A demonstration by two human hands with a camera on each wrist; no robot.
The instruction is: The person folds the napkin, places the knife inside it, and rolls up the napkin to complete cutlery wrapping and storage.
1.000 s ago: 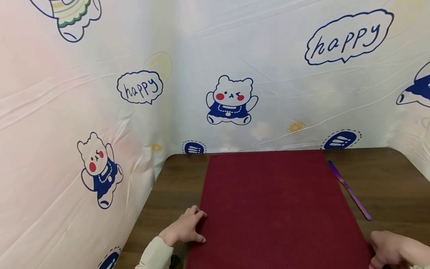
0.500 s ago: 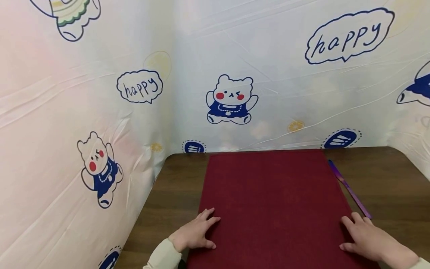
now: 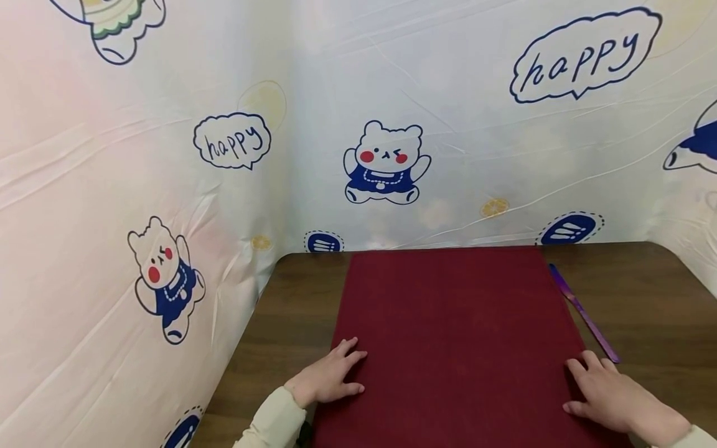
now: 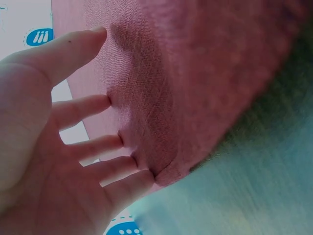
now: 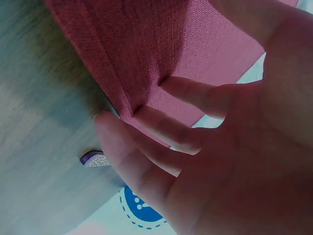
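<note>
A dark red cloth [image 3: 459, 336] lies spread flat on the brown wooden table, running from its back edge towards the front. My left hand [image 3: 327, 376] rests on the cloth's left edge with fingers spread; in the left wrist view the fingertips [image 4: 146, 177] press into the weave. On the opposite edge lies my right hand [image 3: 607, 395], its fingers extended and touching the cloth near its border. A purple table knife [image 3: 585, 317] lies on the wood just right of the cloth, its handle end close to my right fingers.
Wooden tabletop [image 3: 661, 298] shows on both sides of the cloth. Behind and to the left hangs a pale curtain [image 3: 313, 124] printed with bears and "happy" bubbles, meeting the table's edges.
My right hand has moved from the near right corner, where its fingers were curled, up along the edge and flattened out. My left hand has shifted slightly right onto the cloth.
</note>
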